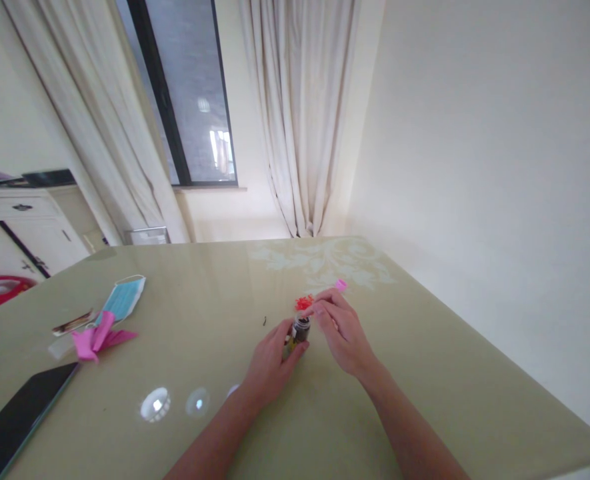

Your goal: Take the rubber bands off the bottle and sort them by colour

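Grasped a small jar [301, 328] in the left hand [273, 363], with the fingers along its left side and the thumb around its near right. Had the jar a little right of the middle of the glossy olive-green table [189, 287], with its dark upper part clear of the left hand. Could not tell about contact between the base and the tabletop, because of the hand in front. Held the right hand [343, 337] just above the mouth of the jar, with thumb and fingertips drawn together. Could not tell about anything pinched there.

Had a loose heap of red bits [303, 303] on the table just beyond the jar, near the right fingertips, and a small pink piece [341, 285] just beyond the right knuckles. Showed a tiny dark curl [264, 321] left of the jar.

Well apart on the left, had a pink folded-paper crane [95, 339] just beside a blue face mask [123, 298], and a black-screened phone or tablet [25, 417] near the lower left corner. Faced a dark-framed window [195, 87] between cream curtains [305, 100], with a white cabinet [37, 223] off to the left.
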`<state>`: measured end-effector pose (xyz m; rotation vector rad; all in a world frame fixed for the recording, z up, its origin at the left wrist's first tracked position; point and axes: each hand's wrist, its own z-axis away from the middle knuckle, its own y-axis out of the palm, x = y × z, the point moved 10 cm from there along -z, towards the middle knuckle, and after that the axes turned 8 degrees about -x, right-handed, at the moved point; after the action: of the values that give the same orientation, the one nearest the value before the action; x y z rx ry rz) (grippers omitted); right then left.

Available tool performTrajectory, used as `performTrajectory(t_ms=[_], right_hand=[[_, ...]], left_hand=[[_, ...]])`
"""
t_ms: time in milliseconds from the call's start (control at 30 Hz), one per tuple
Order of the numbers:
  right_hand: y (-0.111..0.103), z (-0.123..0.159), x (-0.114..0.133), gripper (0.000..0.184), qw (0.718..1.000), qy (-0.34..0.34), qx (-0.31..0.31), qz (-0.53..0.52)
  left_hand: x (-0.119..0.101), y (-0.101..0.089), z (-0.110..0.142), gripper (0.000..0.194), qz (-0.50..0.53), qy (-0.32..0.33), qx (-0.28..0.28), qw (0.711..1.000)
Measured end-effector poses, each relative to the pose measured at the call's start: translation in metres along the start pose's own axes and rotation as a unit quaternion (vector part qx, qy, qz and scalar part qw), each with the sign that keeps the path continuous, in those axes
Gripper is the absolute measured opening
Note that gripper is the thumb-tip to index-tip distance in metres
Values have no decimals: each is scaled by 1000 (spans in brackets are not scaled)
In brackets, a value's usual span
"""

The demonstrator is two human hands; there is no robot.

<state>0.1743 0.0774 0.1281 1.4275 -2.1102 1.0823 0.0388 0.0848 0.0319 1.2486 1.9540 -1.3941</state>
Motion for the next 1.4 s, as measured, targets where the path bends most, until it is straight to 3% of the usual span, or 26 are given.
performTrajectory(t_ms=[167, 367, 533, 600, 667, 733, 800, 867, 933, 1033, 1133, 1267, 1400], right_hand=[[21, 7, 3, 42, 990, -45, 71, 111], [9, 1, 9, 47, 994, -63, 24, 83], [23, 2, 9, 44, 983, -82, 90, 138], [17, 1, 10, 46, 990, -84, 60, 99], [4, -3, 4, 48, 997, -68, -7, 45], [0, -7, -11, 44, 997, -30, -60, 27], [18, -12, -33, 31, 997, 12, -49, 64], [57, -14, -50, 19, 991, 19, 42, 127], [98, -12, -58, 25, 977, -14, 130, 168], [138, -8, -64, 27, 963, -44, 184, 190], [152, -7, -68, 16, 962, -38, 178, 202], [138, -11, -71, 13, 974, -8, 144, 177], [72, -25, -74, 10, 995, 104, -14, 0]], left_hand=[[-1, 0, 1, 31, -12, 14, 1, 1000], [0, 1, 0, 29, -15, 14, 4, 1000], [-4, 0, -1, 29, -15, 29, 2, 999], [-5, 0, 0, 27, -20, 28, 0, 999], [-3, -3, -1, 24, -36, 19, -15, 999], [1, -15, -5, 23, -56, 7, -62, 996], [9, -37, -9, 25, -76, -14, -147, 986], [19, -64, -10, 30, -89, -40, -242, 965], [27, -83, -11, 34, -86, -54, -307, 946], [34, -95, -14, 35, -79, -52, -335, 937], [38, -96, -16, 35, -75, -47, -336, 938], [40, -92, -17, 37, -69, -50, -328, 941], [37, -72, -20, 36, -28, -55, -263, 963]])
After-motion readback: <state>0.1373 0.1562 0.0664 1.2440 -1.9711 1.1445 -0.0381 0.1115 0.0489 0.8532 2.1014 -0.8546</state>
